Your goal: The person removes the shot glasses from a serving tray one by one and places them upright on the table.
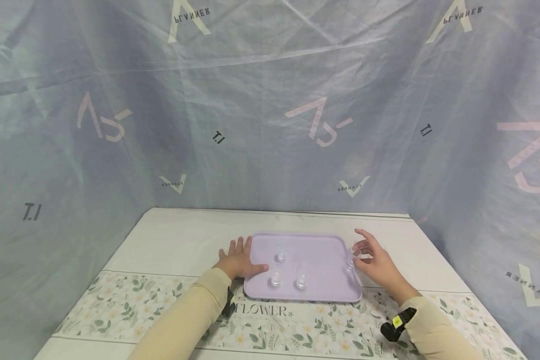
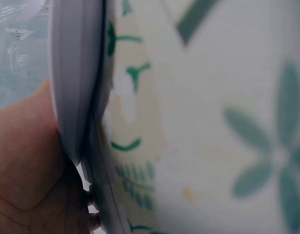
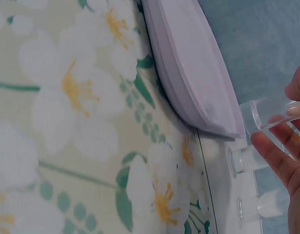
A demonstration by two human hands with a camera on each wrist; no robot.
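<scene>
A lilac tray (image 1: 324, 250) lies on the table between both hands. My left hand (image 1: 239, 261) rests at its left edge, fingers spread, thumb reaching over the rim. The left wrist view shows that hand (image 2: 28, 161) against the tray's side (image 2: 79, 73). My right hand (image 1: 372, 260) pinches a small clear shot glass (image 3: 269, 113) between thumb and fingers at the tray's right rim. On the tray's left half stand three more shot glasses: one at the back (image 1: 281, 255), one in front of it (image 1: 276, 279) and one nearer the middle (image 1: 301, 281).
Beyond the tray's right edge, close to my right hand, stand further clear glasses, one nearer (image 3: 247, 160) and one farther (image 3: 262, 204). A floral cloth strip (image 1: 171, 305) crosses the table's front. Grey-blue printed sheets (image 1: 261, 110) hang around the back and sides.
</scene>
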